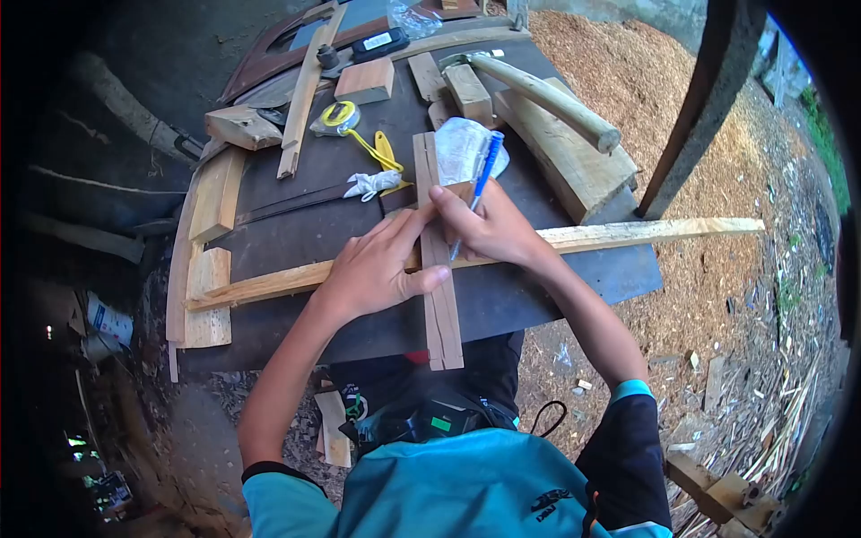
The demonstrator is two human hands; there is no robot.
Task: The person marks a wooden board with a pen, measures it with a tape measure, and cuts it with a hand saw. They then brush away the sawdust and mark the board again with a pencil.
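A narrow wooden strip (442, 314) points away from me across the table edge, with pencil-like lines along its face. My left hand (381, 264) grips it from the left, thumb on top. My right hand (493, 224) is closed around a blue pen (490, 163) whose lower end is beside the strip's right edge. The right thumb presses near the strip, by a small brown wooden piece (460, 189) mostly hidden by the hand. Beneath the strip, a long pale wooden batten (646, 233) crosses the table. A crumpled whitish bag (462, 148) lies just beyond.
On the dark table (574, 280) are a yellow tape measure (340, 117), a handsaw (300, 199) with a yellow handle, a wooden-handled hammer (556, 108), a thick timber block (569, 161) and a reddish block (365, 81). A post (704, 108) and sawdust (619, 81) are at right.
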